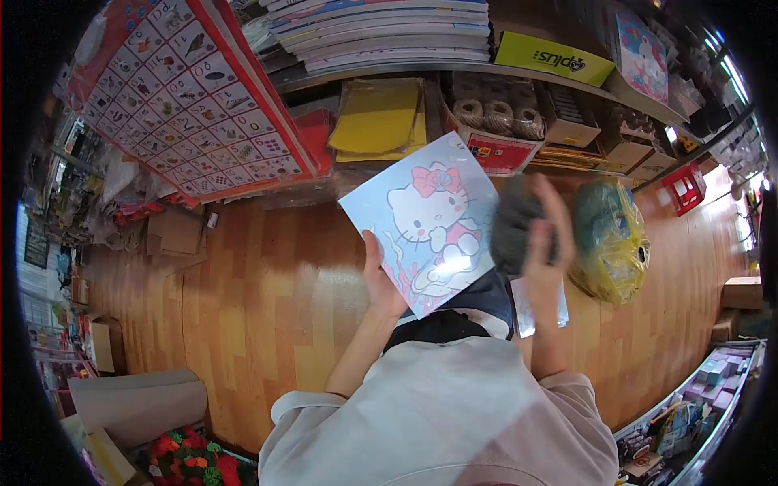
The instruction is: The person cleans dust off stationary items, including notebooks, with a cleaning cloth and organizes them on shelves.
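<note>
My left hand (382, 278) grips a glossy light-blue book (438, 215) by its lower left edge, thumb on the cover. The cover carries a white cartoon cat with a pink bow, and light glares off its lower part. Beside the book's right edge, my right hand (551, 231) is closed on a dark grey cloth (519, 227). That hand and the cloth are smeared by motion. A pale, shiny flat item (553, 306) lies below, partly hidden by my right forearm.
Ahead stands a shelf with stacked books (389, 36), yellow packs (377, 117) and twine rolls (498, 120). An alphabet poster (182, 97) leans at the left. A yellow plastic bag (612, 243) sits on the wooden floor to the right, with a display case (697, 413) behind it.
</note>
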`<state>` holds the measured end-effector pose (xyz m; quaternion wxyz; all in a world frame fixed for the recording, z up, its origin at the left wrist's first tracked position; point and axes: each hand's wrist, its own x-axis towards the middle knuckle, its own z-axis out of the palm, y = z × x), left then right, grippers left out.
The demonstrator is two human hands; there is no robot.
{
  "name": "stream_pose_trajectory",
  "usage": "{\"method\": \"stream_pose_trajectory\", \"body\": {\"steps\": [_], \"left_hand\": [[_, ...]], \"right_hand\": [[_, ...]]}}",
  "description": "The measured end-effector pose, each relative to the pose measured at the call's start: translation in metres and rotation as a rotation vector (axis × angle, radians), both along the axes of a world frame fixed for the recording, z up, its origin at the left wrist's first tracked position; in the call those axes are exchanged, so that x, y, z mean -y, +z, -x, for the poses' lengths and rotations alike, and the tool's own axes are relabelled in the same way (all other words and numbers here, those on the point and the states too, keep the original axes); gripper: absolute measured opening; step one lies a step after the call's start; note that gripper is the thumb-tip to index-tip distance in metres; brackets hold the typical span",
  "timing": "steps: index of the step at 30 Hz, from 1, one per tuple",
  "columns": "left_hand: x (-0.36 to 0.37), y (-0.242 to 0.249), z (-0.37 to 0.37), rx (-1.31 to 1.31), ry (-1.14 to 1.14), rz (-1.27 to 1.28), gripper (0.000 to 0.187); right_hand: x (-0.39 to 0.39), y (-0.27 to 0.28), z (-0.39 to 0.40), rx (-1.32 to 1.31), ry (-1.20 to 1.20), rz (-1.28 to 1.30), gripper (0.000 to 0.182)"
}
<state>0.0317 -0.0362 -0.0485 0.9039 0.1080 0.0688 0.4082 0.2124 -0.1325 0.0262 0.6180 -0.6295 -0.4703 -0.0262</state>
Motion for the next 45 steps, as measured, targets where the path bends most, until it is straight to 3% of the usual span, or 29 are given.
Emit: {"method": "stream_pose_trajectory", "body": {"steps": [1, 2, 3, 4, 5, 7, 9, 11, 13, 16, 17, 19, 20, 21, 23, 26, 29, 30, 32, 35, 37, 40, 42, 45], "left_hand": [[0.002, -0.006, -0.002, -0.002, -0.007, 0.001, 0.072], [0.003, -0.015, -0.003, 0.135, -0.057, -0.078, 0.070], [0.005, -0.020, -0.006, 0.279, -0.106, -0.160, 0.068], [0.014, -0.016, -0.011, -0.167, 0.120, -0.104, 0.067], [0.010, -0.013, -0.009, -0.074, 0.030, -0.115, 0.068], [-0.008, -0.037, 0.002, 0.354, -0.159, -0.076, 0.073], [-0.004, -0.018, 0.007, 0.321, -0.189, -0.152, 0.073], [0.006, 0.007, 0.000, -0.136, 0.216, -0.140, 0.075], [0.009, 0.006, 0.003, -0.047, 0.163, -0.174, 0.071], [0.016, -0.006, -0.012, -0.235, 0.110, -0.099, 0.077], [0.018, -0.005, -0.015, -0.093, -0.075, -0.028, 0.077], [0.007, -0.038, -0.013, 0.374, -0.201, -0.011, 0.078], [0.009, -0.042, -0.015, 0.510, -0.244, -0.032, 0.085], [0.009, -0.034, -0.004, -0.020, -0.158, 0.006, 0.086], [0.018, -0.003, -0.006, -0.208, -0.015, -0.147, 0.087], [0.022, -0.008, -0.007, -0.279, -0.075, -0.204, 0.092], [0.028, 0.002, -0.014, -0.417, -0.107, -0.326, 0.096], [0.028, 0.005, -0.013, -0.420, -0.108, -0.327, 0.096], [0.025, 0.014, -0.011, -0.378, -0.094, -0.298, 0.098], [0.022, 0.008, 0.001, -0.363, -0.158, -0.326, 0.099], [0.028, -0.008, 0.000, -0.408, -0.190, -0.252, 0.099], [0.028, -0.005, -0.007, -0.515, -0.249, -0.218, 0.098], [0.031, -0.009, 0.001, -0.619, -0.152, -0.185, 0.095], [0.029, 0.004, 0.009, -0.590, -0.054, -0.222, 0.092]], "right_hand": [[-0.010, -0.023, 0.014, -0.064, 0.071, 0.190, 0.046], [-0.019, -0.045, 0.029, 0.424, -0.043, 0.480, 0.057], [-0.024, -0.062, 0.050, 0.306, 0.096, 0.413, 0.068], [-0.022, -0.073, 0.067, 0.278, 0.259, 0.381, 0.073], [-0.017, -0.070, 0.080, 0.284, 0.380, 0.384, 0.070], [-0.013, -0.055, 0.084, 0.454, 0.645, 0.306, 0.064], [-0.015, -0.054, 0.070, 0.428, 0.666, 0.318, 0.061], [-0.024, -0.056, 0.037, 0.398, 0.313, 0.318, 0.059], [-0.031, -0.065, 0.007, 0.376, 0.042, 0.334, 0.057], [-0.024, -0.057, 0.047, 0.324, 0.212, 0.328, 0.048], [-0.015, -0.058, 0.067, 0.328, 0.326, 0.333, 0.045], [0.002, -0.051, 0.086, 0.412, 0.553, 0.357, 0.046], [-0.001, -0.058, 0.077, 0.351, 0.532, 0.379, 0.048], [-0.008, -0.058, 0.061, 0.321, 0.411, 0.279, 0.051], [-0.020, -0.051, 0.026, 0.194, 0.112, 0.214, 0.063], [-0.035, -0.049, 0.021, 0.338, -0.076, 0.324, 0.069], [-0.034, -0.046, 0.073, 0.465, 0.265, 0.293, 0.067], [-0.032, -0.041, 0.072, 0.463, 0.264, 0.293, 0.067], [-0.031, -0.027, 0.064, 0.442, 0.529, 0.364, 0.069], [-0.044, -0.029, 0.012, 0.367, 0.055, 0.241, 0.073], [-0.055, -0.044, -0.001, 0.242, -0.039, 0.250, 0.075], [-0.062, -0.040, 0.044, 0.432, 0.292, 0.224, 0.073], [-0.058, -0.029, 0.066, 0.396, 0.597, 0.144, 0.073], [-0.055, -0.015, 0.045, 0.462, 0.672, 0.264, 0.075]]}}
